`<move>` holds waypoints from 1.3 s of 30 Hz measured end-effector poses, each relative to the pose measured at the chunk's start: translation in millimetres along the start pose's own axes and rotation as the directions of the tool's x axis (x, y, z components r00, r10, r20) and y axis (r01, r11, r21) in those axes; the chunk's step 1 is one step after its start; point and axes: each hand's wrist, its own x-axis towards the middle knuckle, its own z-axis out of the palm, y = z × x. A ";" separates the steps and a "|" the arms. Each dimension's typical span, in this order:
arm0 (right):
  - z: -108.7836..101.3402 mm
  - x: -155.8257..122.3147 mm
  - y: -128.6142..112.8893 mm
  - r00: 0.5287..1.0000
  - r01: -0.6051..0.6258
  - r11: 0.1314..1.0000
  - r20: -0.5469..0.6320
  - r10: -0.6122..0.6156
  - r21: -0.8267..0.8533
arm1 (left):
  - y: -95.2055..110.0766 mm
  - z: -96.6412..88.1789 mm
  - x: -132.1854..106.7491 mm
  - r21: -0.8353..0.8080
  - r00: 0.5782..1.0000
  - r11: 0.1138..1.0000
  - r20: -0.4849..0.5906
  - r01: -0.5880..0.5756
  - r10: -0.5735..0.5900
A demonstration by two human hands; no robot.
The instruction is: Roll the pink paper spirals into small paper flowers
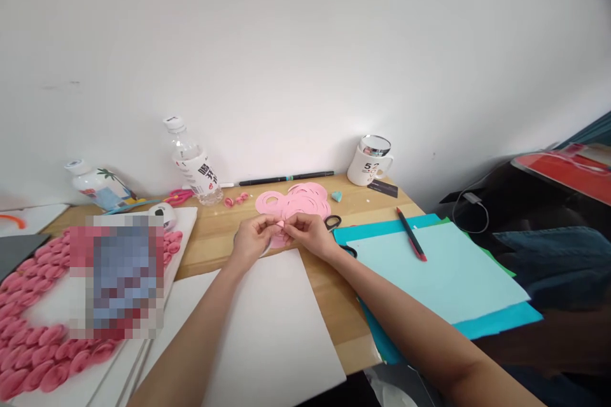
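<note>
Above the wooden table, my left hand [252, 240] and my right hand [314, 235] meet, fingertips pinched together on a small strip of pink paper [280, 224]. Most of that strip is hidden by the fingers. Just behind them lie overlapping pink paper rings [308, 197], cut in curls. Several small rolled pink paper pieces [229, 201] sit to the left of the rings. Beside my right hand, the black handles of a pair of scissors [333, 222] show partly from under my wrist. My left forearm passes over a white board [281, 331].
At left, a white panel bears rows of pink paper rolls [42, 337], partly blurred out. A water bottle [195, 168], a white bottle [98, 184] and a mug [365, 165] stand near the wall. Light blue sheets [439, 286] carry a pen [411, 235] at right.
</note>
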 end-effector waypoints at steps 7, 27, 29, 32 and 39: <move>0.0 -4.0 0.1 1.000 -0.028 0.999 -0.010 0.028 0.024 | 6.1 1.3 -1.9 -0.004 0.994 0.994 0.004 0.107 -0.107; -4.6 -7.4 -12.4 0.993 -0.085 0.991 0.090 0.075 0.107 | 18.1 -4.9 -5.8 -0.059 0.987 0.997 0.159 0.040 -0.030; -4.3 -7.5 -11.8 0.994 -0.078 0.990 0.088 0.068 0.120 | 16.3 -4.9 -5.6 -0.082 0.986 0.995 0.164 0.048 -0.034; -3.8 -7.9 -11.4 0.994 -0.077 0.989 0.085 0.066 0.128 | 14.2 -4.0 -5.7 -0.068 0.989 0.996 0.140 0.060 -0.050; -2.0 -8.3 -7.2 0.997 -0.067 0.995 0.039 0.065 0.072 | 12.6 -1.6 -5.7 0.021 0.992 0.997 0.103 0.074 -0.076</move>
